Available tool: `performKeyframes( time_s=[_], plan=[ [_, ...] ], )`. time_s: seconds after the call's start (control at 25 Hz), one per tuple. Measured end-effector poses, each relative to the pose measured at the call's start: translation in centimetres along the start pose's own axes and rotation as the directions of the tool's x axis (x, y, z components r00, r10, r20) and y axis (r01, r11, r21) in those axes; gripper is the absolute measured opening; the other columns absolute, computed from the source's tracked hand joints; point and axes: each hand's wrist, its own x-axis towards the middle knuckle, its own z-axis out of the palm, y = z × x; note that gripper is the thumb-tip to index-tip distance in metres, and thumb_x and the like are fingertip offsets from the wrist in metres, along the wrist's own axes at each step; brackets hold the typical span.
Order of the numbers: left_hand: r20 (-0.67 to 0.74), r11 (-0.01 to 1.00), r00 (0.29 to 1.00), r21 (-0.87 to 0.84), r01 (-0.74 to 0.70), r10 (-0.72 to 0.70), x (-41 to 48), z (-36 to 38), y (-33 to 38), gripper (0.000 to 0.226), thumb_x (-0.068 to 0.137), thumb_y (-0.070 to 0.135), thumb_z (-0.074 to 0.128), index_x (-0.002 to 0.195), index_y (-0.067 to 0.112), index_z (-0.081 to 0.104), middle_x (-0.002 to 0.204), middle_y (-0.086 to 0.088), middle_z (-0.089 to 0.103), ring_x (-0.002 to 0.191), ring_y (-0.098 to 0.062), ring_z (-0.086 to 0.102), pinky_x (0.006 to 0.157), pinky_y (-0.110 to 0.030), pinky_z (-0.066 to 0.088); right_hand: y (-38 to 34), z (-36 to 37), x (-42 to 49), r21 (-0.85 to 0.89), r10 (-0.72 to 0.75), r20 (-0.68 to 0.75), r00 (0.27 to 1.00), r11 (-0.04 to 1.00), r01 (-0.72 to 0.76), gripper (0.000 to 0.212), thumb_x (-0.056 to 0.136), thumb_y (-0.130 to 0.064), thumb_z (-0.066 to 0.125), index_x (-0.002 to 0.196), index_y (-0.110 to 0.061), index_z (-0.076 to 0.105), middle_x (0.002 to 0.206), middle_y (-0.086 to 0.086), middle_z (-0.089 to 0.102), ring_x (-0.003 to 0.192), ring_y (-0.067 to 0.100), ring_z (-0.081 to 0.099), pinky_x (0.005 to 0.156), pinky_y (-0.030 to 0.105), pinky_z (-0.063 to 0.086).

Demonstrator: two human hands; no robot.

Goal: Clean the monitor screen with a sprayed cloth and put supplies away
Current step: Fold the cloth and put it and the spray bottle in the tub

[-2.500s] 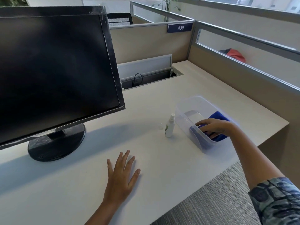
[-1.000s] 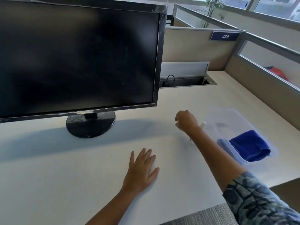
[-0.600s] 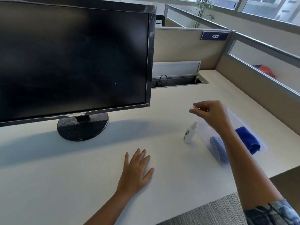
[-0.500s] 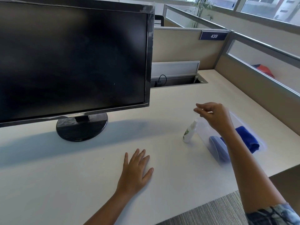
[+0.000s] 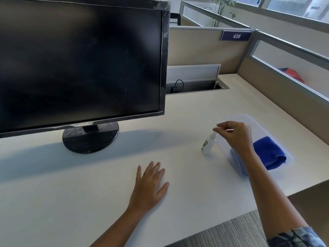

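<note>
So the count: one monitor [image 5: 80, 65], one bottle [image 5: 207, 144], one cloth [image 5: 269, 152], one bin [image 5: 252, 122], and my two hands; that's the whole kit on the desk [image 5: 71, 193].

The monitor is off, its screen a flat dark rectangle in a glossy black bezel with what looks like film or tape crinkled along the edges; it sits on a round black base [image 5: 90, 138] at the back left of the desk; I can make out a few faint marks on the glass, nothing clearer than that.

The bottle is small, white plastic, slim and cylindrical with a green patch on its label; it stands upright on the desk just left of the bin. My right hand [image 5: 233, 135] is right above its top, thumb and fingertips pinched together on something tiny and pale, maybe the clear cap; too small to say for sure. My left hand [image 5: 150, 184] is spread open, palm flat on the desk, holding nothing.

The cloth is bright blue, fuzzy microfibre, folded into a soft lump; it lies inside the bin at its near right end. The bin is clear, thin plastic with rounded corners, so see-through that its rim barely shows.

The desk is smooth, pale and matte; beige fabric partitions with metal rails wrap around it, and one carries a blue plate [image 5: 236, 35] reading 439.
</note>
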Motion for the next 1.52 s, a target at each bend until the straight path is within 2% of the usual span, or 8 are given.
performKeyframes(
  time_s=[0.28,0.48,0.6,0.76,1.04,1.28,1.4,1.52],
  plan=[
    [0.001,1.000,1.000,0.001,-0.002,0.002,0.0,0.0,0.0,0.048,0.088,0.047,0.047,0.123,0.017,0.060,0.139,-0.005,0.053,0.134,-0.025,0.041,0.108,-0.058,0.026,1.3,2.0,-1.0,0.053,-0.001,0.014,1.000,0.999,0.000,0.040,0.080,-0.013,0.075,0.118,-0.005,0.065,0.090,0.006,0.068,0.075,0.016,0.065,0.066,0.003,0.046],
    [-0.008,1.000,1.000,-0.010,-0.002,0.002,0.0,-0.1,0.1,0.051,0.088,0.049,0.041,0.121,0.016,0.062,0.137,-0.006,0.055,0.132,-0.026,0.044,0.107,-0.060,0.027,1.8,3.3,-1.4,0.218,0.169,0.083,0.982,0.959,-0.183,0.042,0.088,-0.034,0.063,0.124,-0.013,0.059,0.104,0.002,0.062,0.089,0.008,0.060,0.076,0.012,0.048],
    [0.001,1.000,1.000,-0.005,-0.002,0.002,0.0,-0.2,0.1,0.051,0.088,0.049,0.040,0.121,0.016,0.062,0.137,-0.006,0.055,0.133,-0.026,0.043,0.108,-0.059,0.025,1.9,4.9,-1.6,0.529,0.302,0.157,0.940,0.779,-0.338,0.032,0.100,-0.034,0.040,0.110,-0.014,0.062,0.102,0.005,0.065,0.097,0.016,0.060,0.087,0.032,0.048],
    [0.012,1.000,1.000,-0.014,0.001,-0.001,-0.1,-0.1,0.1,0.053,0.090,0.050,0.038,0.124,0.016,0.060,0.140,-0.005,0.052,0.136,-0.025,0.039,0.110,-0.056,0.021,2.2,6.4,-2.2,0.670,0.363,0.199,0.910,0.627,-0.396,0.034,0.099,-0.034,0.041,0.079,-0.022,0.066,0.081,0.000,0.069,0.080,0.015,0.061,0.072,0.029,0.047],
    [0.015,1.000,1.000,-0.024,0.005,-0.005,0.1,-0.1,0.0,0.055,0.090,0.051,0.037,0.126,0.017,0.058,0.142,-0.004,0.049,0.138,-0.023,0.036,0.112,-0.054,0.017,3.0,8.5,-2.1,0.662,0.420,0.222,0.880,0.597,-0.452,0.050,0.080,-0.061,0.040,0.054,-0.024,0.063,0.064,-0.002,0.068,0.057,0.013,0.055,0.059,0.029,0.041],
    [0.005,0.999,1.000,-0.039,0.011,-0.011,0.1,0.0,0.0,0.049,0.089,0.046,0.048,0.125,0.016,0.059,0.141,-0.004,0.050,0.137,-0.024,0.037,0.112,-0.054,0.017,2.5,9.8,-2.0,0.776,0.436,0.153,0.887,0.503,-0.381,0.046,0.075,-0.048,0.039,0.047,-0.013,0.048,0.039,0.000,0.050,0.038,0.014,0.041,0.044,0.021,0.031],
    [-0.002,0.999,1.000,-0.041,0.009,-0.009,0.0,0.0,0.1,0.048,0.088,0.046,0.049,0.125,0.016,0.059,0.141,-0.004,0.051,0.137,-0.024,0.038,0.111,-0.054,0.017,1.9,10.0,-1.7,0.812,0.467,0.170,0.868,0.433,-0.392,0.041,0.077,-0.039,0.035,0.048,-0.010,0.041,0.034,0.000,0.042,0.032,0.014,0.034,0.040,0.019,0.021],
    [-0.007,0.999,1.000,-0.050,0.012,-0.013,0.0,0.0,0.0,0.049,0.089,0.048,0.046,0.125,0.017,0.059,0.141,-0.003,0.050,0.137,-0.023,0.037,0.112,-0.054,0.017,1.7,9.9,-1.4,0.808,0.466,0.173,0.868,0.437,-0.396,0.036,0.076,-0.038,0.033,0.052,-0.011,0.038,0.032,-0.001,0.037,0.030,0.014,0.030,0.041,0.020,0.017]
  ],
)
